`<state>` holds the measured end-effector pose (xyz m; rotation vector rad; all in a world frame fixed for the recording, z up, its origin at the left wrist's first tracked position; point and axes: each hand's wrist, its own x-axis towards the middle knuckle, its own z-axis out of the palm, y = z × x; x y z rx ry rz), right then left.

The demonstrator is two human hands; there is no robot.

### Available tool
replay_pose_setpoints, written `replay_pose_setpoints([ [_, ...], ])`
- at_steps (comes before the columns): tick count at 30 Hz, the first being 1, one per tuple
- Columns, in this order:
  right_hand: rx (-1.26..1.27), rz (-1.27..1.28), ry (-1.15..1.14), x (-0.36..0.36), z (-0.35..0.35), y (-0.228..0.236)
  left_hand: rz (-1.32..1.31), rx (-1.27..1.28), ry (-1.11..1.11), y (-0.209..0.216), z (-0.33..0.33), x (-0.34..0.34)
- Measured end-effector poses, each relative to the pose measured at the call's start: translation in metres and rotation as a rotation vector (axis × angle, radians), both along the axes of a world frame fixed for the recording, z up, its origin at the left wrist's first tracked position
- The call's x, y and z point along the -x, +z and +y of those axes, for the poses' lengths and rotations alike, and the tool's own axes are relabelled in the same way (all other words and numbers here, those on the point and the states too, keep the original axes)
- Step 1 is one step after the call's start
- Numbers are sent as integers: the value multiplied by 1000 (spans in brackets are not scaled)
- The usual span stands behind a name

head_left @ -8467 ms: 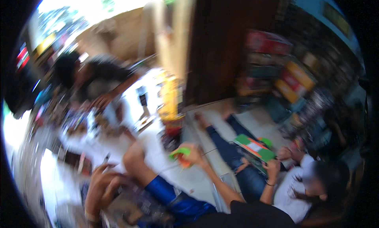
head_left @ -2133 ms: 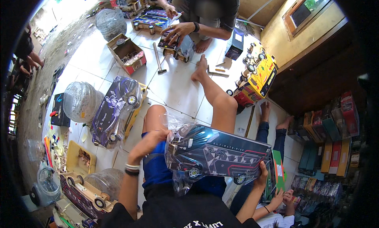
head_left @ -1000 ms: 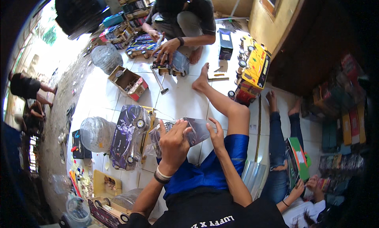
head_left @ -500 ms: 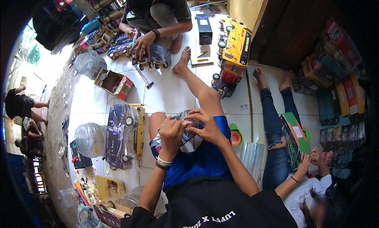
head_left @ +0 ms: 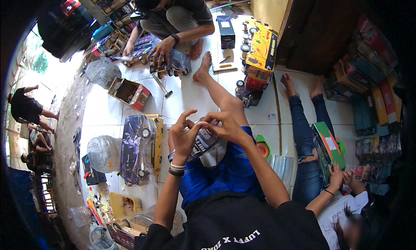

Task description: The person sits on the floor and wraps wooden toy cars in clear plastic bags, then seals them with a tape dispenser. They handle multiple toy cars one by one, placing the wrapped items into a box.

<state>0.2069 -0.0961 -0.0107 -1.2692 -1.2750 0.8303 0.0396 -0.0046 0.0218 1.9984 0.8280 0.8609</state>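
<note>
1. The plastic-wrapped toy truck (head_left: 204, 142), dark with white lettering, sits in the person's lap, over the blue shorts (head_left: 234, 180), partly hidden by the hands.
2. The left hand (head_left: 184, 135) is at the truck's upper left, index finger raised and thumb stretched toward the other hand; whether its fingers grip the wrapping I cannot tell.
3. The right hand (head_left: 226, 126) arches over the truck's upper right, fingers bent and their tips meeting the left thumb; what they pinch, if anything, is too small to tell.
4. Left of the lap, a purple toy truck (head_left: 135, 150) in clear plastic lies on the white tile floor (head_left: 184, 96), with a roll of clear film (head_left: 104, 154) beside it.
5. Ahead lie an open box (head_left: 139, 102) with a red side and a hammer (head_left: 167, 93), near a crouching co-worker's hand (head_left: 162, 51).
6. To the right are a green-and-orange tape dispenser (head_left: 263, 147) and clear plastic sheeting (head_left: 282, 167); farther ahead stands a yellow toy truck (head_left: 262, 44).
</note>
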Motion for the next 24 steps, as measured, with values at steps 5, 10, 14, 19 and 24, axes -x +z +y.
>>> replay_pose_setpoints([
  [5, 119, 193, -9, -3, 7, 3, -11, 310, 0, 4, 2, -2],
  [10, 18, 184, -105, -1, 8, 1, 73, 290, -88, 1, 19, 2],
  [14, -46, 217, -151, 2, 10, -4, 52, 317, -440, -13, 45, 10],
  [19, -132, 262, -235, 10, 19, -13, 199, -20, -687, -28, 74, 13],
  [24, -175, 246, -278, 18, 37, -12, 137, 116, -419, -19, 62, 3],
])
